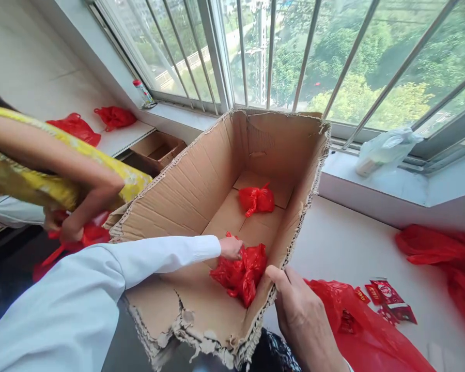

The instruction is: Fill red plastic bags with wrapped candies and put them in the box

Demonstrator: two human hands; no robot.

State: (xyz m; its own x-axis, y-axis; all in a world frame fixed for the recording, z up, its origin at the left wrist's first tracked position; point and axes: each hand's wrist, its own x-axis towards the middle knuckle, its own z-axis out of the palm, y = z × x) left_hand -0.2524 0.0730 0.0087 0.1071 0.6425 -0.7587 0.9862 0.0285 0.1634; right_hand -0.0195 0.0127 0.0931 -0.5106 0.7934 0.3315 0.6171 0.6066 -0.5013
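Note:
A large cardboard box (186, 201) with torn, ragged edges stands in front of me, open at the top. Reaching down inside it, my left hand (230, 247) has its fingers closed on a knotted red plastic bag (248, 271) near the close end. Another tied red plastic bag (258, 199) lies on the box floor farther back. My right hand (300, 310) grips the box's right rim, thumb over the top edge and the other fingers hidden behind the wall. What the bags contain cannot be seen.
A co-worker in yellow (101, 160) handles red bags at left. Red bags (77, 129) lie on the counter behind. At right, a large red bag (356, 320) and small red packets (389, 297) lie on a white surface. A clear plastic bag (387, 150) sits on the barred window's sill.

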